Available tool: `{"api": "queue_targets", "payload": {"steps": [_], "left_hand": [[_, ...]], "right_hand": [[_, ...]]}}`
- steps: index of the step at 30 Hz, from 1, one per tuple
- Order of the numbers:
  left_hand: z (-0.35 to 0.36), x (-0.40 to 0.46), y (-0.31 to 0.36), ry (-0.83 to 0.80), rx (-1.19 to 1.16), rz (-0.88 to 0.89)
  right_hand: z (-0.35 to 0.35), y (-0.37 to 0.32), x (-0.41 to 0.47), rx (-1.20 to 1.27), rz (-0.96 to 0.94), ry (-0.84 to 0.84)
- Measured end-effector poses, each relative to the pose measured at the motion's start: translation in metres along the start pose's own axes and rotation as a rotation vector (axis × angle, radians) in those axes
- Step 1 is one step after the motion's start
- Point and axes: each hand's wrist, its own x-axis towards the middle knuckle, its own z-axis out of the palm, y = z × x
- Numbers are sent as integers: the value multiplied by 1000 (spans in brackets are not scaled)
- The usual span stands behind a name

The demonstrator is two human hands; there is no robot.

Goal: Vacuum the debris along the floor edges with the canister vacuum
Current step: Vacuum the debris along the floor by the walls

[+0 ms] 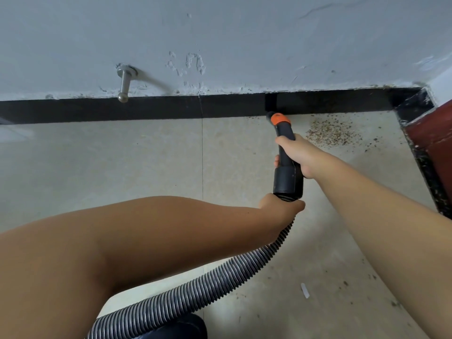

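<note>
Edge vacuuming in progress, far corner of the floor not yet cleared

The nozzle (277,118) sits at the floor's far edge against the black skirting (146,110); a patch of debris (330,133) lies just to its right near the corner, with loose specks along the right edge. The right hand (297,155) grips the wand (285,152), arm extended; the left hand (281,206) holds the hose (220,275) at the cuff

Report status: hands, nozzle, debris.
Right hand grips wand; left hand grips hose. Nozzle at baseboard. Debris right of it. Nothing blocking.
</note>
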Motion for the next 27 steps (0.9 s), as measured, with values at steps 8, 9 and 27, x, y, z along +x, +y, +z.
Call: {"api": "queue_targets", "payload": {"steps": [8, 9, 27], "left_hand": [[-15, -8, -12, 86, -59, -7], [-15, -9, -14, 82, -69, -9], [21, -5, -3, -23, 45, -11]], "right_hand": [[40, -3, -10, -137, -42, -90], [42, -3, -11, -153, -44, -96], [-16, 5, -12, -39, -1, 35]]}}
